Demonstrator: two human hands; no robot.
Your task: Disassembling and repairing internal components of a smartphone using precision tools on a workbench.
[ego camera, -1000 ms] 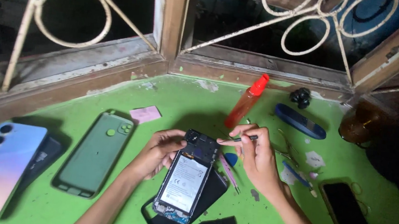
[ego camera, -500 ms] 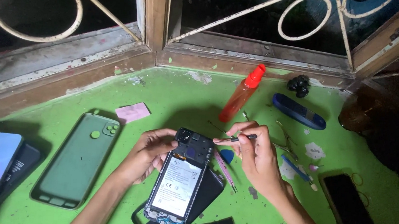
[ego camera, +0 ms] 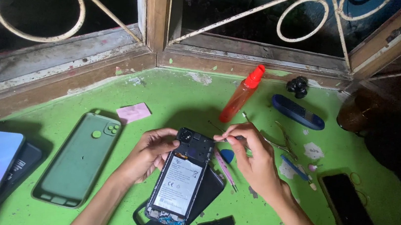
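Phone repair bench, opened phone [ego camera: 181, 175], tweezers [ego camera: 284, 141], green table [ego camera: 182, 100], barred window [ego camera: 265, 15]

Green phone case [ego camera: 78, 164], pink pad [ego camera: 133, 112], red-capped bottle [ego camera: 242, 94] — all on green table [ego camera: 172, 99].
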